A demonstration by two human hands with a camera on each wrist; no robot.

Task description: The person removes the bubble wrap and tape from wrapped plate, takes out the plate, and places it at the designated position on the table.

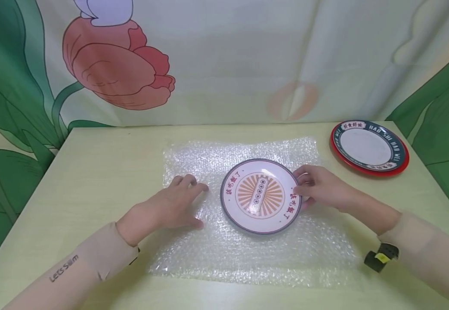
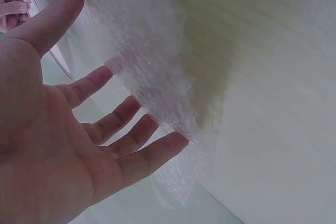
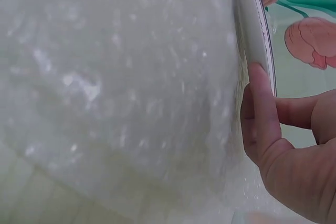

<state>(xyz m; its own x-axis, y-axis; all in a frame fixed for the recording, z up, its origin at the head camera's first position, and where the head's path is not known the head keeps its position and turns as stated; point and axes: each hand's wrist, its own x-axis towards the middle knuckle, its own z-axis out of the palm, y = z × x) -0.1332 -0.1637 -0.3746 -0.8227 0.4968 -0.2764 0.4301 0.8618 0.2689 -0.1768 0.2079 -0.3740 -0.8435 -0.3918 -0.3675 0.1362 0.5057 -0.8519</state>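
A white plate [image 1: 261, 196] with a dark rim, red characters and an orange sunburst lies over a sheet of bubble wrap [image 1: 224, 254] on the table. My right hand [image 1: 319, 187] pinches the plate's right edge, thumb on top and fingers beneath, as the right wrist view also shows. To the left of the plate, apart from it, is my left hand [image 1: 178, 204], fingers spread and holding nothing. In the left wrist view its fingertips [image 2: 176, 139] hover at or just over the bubble wrap; whether they touch it I cannot tell.
At the table's back right lies a green-rimmed plate [image 1: 365, 146] on top of a red one [image 1: 392, 173]. A printed curtain [image 1: 224, 64] hangs behind the light wooden table [image 1: 92, 172].
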